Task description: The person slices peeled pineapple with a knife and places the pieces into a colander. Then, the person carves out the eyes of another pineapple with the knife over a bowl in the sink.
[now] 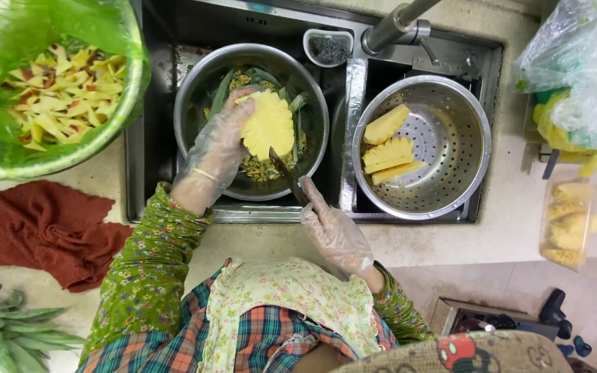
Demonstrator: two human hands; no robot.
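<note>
**Peeled pineapple held over the scrap bowl, knife at its lower edge**

Left hand, in a clear glove, closed around the far side of a peeled pineapple, fingers curled over the top, thumb side hidden behind the fruit. Right hand, also gloved, wrapped shut on the handle of a dark knife. From that right grip, blade running up and to the left, tip meeting the pineapple's lower edge; fruit just beyond the knife tip, directly ahead along the blade. Long axis of the pineapple roughly upright in the head view, tilted slightly away from the left grip. Left hand touching the fruit, right hand one knife-length off.

Beneath the fruit, a steel bowl with green leaves and peelings, set in the left sink basin. To the right of the right grip, a perforated steel colander holding cut pineapple wedges. Far left of the left grip, a green bowl of pale fruit strips; below it a rust-red cloth on the table.

Contact between blade and flesh hard to make out; knife handle buried in the glove; bottom of the pineapple partly masked by the blade.
</note>
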